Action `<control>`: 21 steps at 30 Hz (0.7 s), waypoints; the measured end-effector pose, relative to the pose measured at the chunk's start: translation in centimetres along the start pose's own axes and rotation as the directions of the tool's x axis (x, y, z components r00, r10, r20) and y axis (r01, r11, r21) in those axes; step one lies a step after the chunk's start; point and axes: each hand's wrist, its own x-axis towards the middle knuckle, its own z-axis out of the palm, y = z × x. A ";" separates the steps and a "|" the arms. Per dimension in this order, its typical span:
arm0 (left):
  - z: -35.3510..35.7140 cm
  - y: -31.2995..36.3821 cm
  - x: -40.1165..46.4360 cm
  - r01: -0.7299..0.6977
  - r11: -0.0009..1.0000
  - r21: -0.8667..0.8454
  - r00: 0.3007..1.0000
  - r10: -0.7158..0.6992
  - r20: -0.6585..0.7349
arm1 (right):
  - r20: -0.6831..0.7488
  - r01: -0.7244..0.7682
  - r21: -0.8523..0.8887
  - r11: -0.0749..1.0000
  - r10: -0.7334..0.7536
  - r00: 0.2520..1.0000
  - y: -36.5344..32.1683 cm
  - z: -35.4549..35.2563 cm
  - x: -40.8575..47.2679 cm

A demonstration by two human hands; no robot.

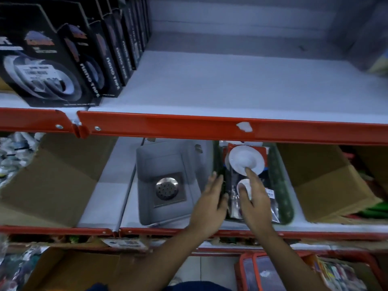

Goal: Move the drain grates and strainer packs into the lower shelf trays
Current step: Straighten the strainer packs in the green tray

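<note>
A square steel drain grate (168, 189) with a round perforated dome lies in the grey tray (144, 160) on the lower shelf. Right of it, a dark green tray (282, 185) holds strainer packs (246, 159) with white round strainers on red and black card. My left hand (212, 198) rests on the green tray's left wall, fingers spread. My right hand (255, 193) lies flat on the top strainer pack, index finger on the large white strainer, fingers apart.
The upper shelf (220, 85) carries black boxed tape packs (52, 59) at the left. Cardboard boxes (54, 181) (327, 181) flank the two trays. Red shelf rails (210, 127) cross above and below. More packaged goods (262, 274) sit below.
</note>
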 end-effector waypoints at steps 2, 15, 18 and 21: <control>2.5 0.8 0.5 -0.037 0.988 0.149 0.994 0.021 0.108 | 0.026 -0.085 -0.193 0.978 0.092 0.995 2.9 -2.3 -0.1; 6.7 1.4 6.3 0.238 0.971 -0.037 0.964 -0.231 0.131 | 0.342 -0.443 0.037 0.896 0.405 0.848 7.7 -3.9 4.0; 6.6 2.0 7.0 0.370 0.910 -0.188 0.929 -0.363 0.074 | 0.318 -0.621 0.254 0.742 0.542 0.778 8.2 -4.5 4.8; 6.6 1.8 7.5 0.599 0.720 -0.350 0.794 -0.592 0.141 | 0.440 -0.794 0.397 0.462 0.663 0.606 8.5 -5.2 5.6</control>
